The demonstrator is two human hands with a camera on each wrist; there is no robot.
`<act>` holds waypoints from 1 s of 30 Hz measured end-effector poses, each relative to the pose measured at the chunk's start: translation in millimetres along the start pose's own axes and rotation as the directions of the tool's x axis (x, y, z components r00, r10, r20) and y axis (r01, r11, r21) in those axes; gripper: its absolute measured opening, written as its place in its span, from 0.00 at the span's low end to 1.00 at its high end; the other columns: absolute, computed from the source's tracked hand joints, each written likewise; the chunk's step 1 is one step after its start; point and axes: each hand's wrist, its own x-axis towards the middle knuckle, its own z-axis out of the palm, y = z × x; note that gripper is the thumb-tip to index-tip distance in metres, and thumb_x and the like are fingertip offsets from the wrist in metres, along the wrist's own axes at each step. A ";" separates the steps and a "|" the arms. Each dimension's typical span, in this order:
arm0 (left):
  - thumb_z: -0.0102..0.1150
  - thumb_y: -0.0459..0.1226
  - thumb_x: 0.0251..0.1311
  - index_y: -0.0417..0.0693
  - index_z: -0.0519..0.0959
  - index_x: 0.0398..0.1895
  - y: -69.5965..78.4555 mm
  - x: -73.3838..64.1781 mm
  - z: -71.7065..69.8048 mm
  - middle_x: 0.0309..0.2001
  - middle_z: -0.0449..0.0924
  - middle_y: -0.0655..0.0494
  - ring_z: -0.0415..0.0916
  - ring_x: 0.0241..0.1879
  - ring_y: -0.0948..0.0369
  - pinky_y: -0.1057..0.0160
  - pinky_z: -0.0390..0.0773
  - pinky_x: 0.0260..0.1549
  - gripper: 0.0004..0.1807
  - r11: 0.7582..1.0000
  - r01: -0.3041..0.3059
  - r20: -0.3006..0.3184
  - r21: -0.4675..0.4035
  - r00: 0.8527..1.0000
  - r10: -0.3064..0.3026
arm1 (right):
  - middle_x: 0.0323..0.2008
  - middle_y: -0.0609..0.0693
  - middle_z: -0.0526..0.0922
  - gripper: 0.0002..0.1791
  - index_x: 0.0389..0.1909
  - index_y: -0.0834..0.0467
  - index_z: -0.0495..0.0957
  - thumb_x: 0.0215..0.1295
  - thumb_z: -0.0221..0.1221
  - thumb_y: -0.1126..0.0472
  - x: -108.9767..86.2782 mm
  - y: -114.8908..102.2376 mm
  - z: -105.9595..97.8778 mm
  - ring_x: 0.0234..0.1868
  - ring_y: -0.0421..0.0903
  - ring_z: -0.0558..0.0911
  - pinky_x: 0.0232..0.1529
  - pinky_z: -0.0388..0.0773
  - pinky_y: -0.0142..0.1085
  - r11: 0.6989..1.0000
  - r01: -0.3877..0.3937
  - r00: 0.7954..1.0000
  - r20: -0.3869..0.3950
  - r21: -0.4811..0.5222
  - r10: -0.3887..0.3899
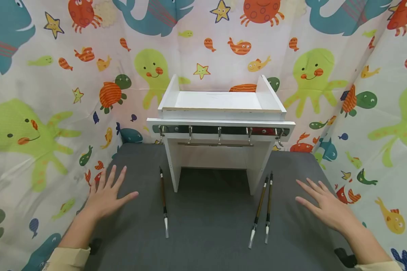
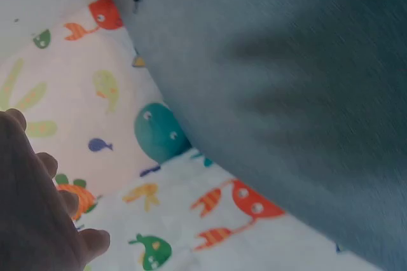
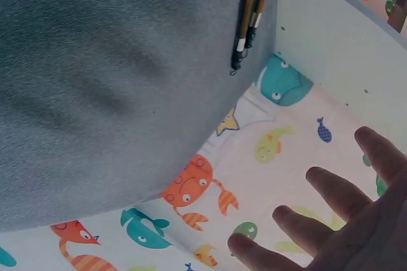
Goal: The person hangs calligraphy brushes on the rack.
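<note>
My left hand is held over the left side of the grey table, fingers spread and holding nothing. On the right side, my right hand is likewise spread and bare. One capped brush with a brown handle lies nearest the left hand. Two similar brushes, a left one and a right one, lie side by side nearer the right hand. Between them at the back stands a white shelf with a row of several metal hooks along its front. Each wrist view shows spread fingers apart from any object.
The grey cloth-covered table spreads in front of the shelf. A curtain printed with sea animals hangs behind and along both sides. Dark objects lie partly hidden near the right forearm.
</note>
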 end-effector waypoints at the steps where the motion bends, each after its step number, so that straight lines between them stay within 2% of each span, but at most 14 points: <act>1: 0.46 0.74 0.61 0.64 0.29 0.82 2.8 2.6 -0.3 0.81 0.19 0.47 0.13 0.77 0.38 0.22 0.23 0.64 0.57 1.000 -0.008 -0.004 -0.011 1.000 0.008 | 0.78 0.65 0.55 0.39 0.80 0.42 0.54 0.74 0.49 0.33 0.8 -1.2 -1.1 0.75 0.76 0.49 0.53 0.57 0.81 1.000 -0.001 1.000 0.000 0.014 0.001; 5: 0.45 0.73 0.62 0.63 0.29 0.82 11.2 9.8 -2.3 0.81 0.20 0.47 0.13 0.77 0.38 0.22 0.25 0.65 0.56 0.999 -0.020 -0.005 -0.031 1.000 0.020 | 0.76 0.68 0.56 0.39 0.80 0.46 0.56 0.74 0.50 0.34 3.2 -5.7 -4.4 0.73 0.77 0.54 0.55 0.57 0.80 0.999 0.009 1.000 -0.006 0.042 -0.009; 10: 0.46 0.72 0.63 0.62 0.30 0.82 13.8 13.0 -2.2 0.82 0.23 0.45 0.16 0.77 0.35 0.21 0.26 0.64 0.57 0.999 -0.016 0.008 -0.047 1.000 0.016 | 0.73 0.71 0.63 0.38 0.77 0.53 0.61 0.75 0.50 0.36 3.7 -8.9 -3.8 0.67 0.77 0.66 0.55 0.65 0.75 0.998 0.023 0.999 -0.024 0.066 -0.022; 13: 0.47 0.71 0.63 0.63 0.30 0.82 16.1 17.1 0.6 0.82 0.25 0.46 0.18 0.78 0.35 0.21 0.28 0.65 0.56 0.995 -0.032 0.002 -0.090 0.999 0.033 | 0.70 0.70 0.68 0.38 0.75 0.57 0.64 0.74 0.51 0.36 4.8 -9.6 -3.6 0.65 0.73 0.71 0.55 0.69 0.72 0.995 0.010 0.999 -0.040 0.095 -0.006; 16: 0.48 0.69 0.65 0.64 0.30 0.82 19.6 23.1 3.7 0.82 0.26 0.48 0.18 0.78 0.37 0.22 0.29 0.66 0.54 0.986 -0.065 -0.009 -0.151 0.998 0.064 | 0.66 0.69 0.73 0.38 0.73 0.59 0.67 0.74 0.52 0.37 6.4 -9.8 -4.5 0.58 0.71 0.78 0.51 0.76 0.67 0.990 -0.006 0.998 -0.059 0.138 0.014; 20: 0.49 0.66 0.67 0.65 0.33 0.82 25.1 30.9 5.2 0.82 0.22 0.52 0.14 0.78 0.41 0.24 0.25 0.67 0.51 0.967 -0.110 -0.032 -0.229 0.994 0.106 | 0.62 0.67 0.78 0.36 0.72 0.60 0.67 0.76 0.51 0.38 9.5 -11.8 -6.0 0.56 0.69 0.81 0.47 0.80 0.63 0.981 -0.009 0.997 -0.077 0.191 0.025; 23: 0.49 0.63 0.69 0.67 0.36 0.83 30.1 36.8 4.0 0.82 0.21 0.56 0.14 0.78 0.42 0.25 0.24 0.67 0.48 0.937 -0.142 -0.049 -0.318 0.990 0.133 | 0.61 0.65 0.80 0.37 0.72 0.61 0.67 0.76 0.50 0.38 12.3 -15.8 -6.9 0.58 0.68 0.80 0.48 0.79 0.63 0.979 -0.013 0.995 -0.091 0.204 0.032; 27: 0.50 0.57 0.73 0.70 0.36 0.82 38.7 44.7 0.9 0.83 0.24 0.57 0.15 0.79 0.43 0.21 0.27 0.64 0.44 0.858 -0.176 -0.049 -0.483 0.984 0.174 | 0.58 0.65 0.81 0.37 0.71 0.62 0.68 0.75 0.53 0.39 16.0 -20.4 -4.1 0.56 0.67 0.82 0.47 0.81 0.61 0.973 -0.006 0.992 -0.119 0.229 0.034; 30: 0.48 0.54 0.75 0.73 0.35 0.81 46.3 50.1 -1.2 0.83 0.27 0.59 0.17 0.79 0.44 0.19 0.30 0.63 0.42 0.805 -0.187 -0.040 -0.563 0.979 0.199 | 0.56 0.66 0.83 0.36 0.70 0.63 0.69 0.73 0.56 0.40 18.6 -22.3 1.2 0.55 0.67 0.83 0.46 0.82 0.60 0.969 0.011 0.991 -0.134 0.246 0.023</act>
